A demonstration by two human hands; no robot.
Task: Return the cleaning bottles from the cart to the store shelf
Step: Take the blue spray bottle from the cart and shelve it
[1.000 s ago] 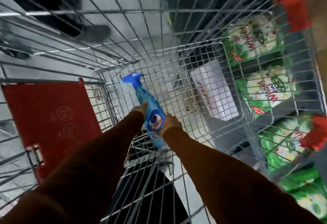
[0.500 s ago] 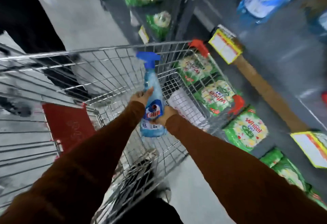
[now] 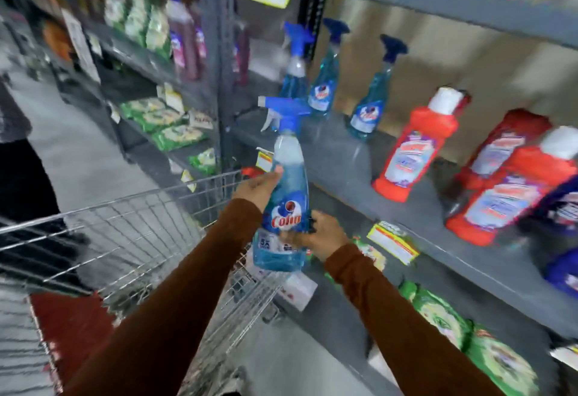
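I hold a blue Colin spray bottle (image 3: 286,195) upright in both hands, above the right front corner of the wire cart (image 3: 131,229). My left hand (image 3: 258,187) grips its left side at mid height. My right hand (image 3: 319,234) holds its lower right side. The bottle is in front of and slightly below the grey shelf board (image 3: 341,157). On that shelf stand three matching blue spray bottles (image 3: 322,82) at the back left and red bottles with white caps (image 3: 413,151) to the right.
A grey shelf upright (image 3: 219,60) rises just behind the cart. Green packets (image 3: 444,320) fill the lower shelf on the right. A white box (image 3: 297,292) lies in the cart. A red child-seat flap (image 3: 72,330) is at the cart's near end. A person in dark clothes (image 3: 22,176) stands left.
Both hands have lifted the spray bottle out of the cart and up towards the shelf. My view has swung up from the cart's inside to the shelves.
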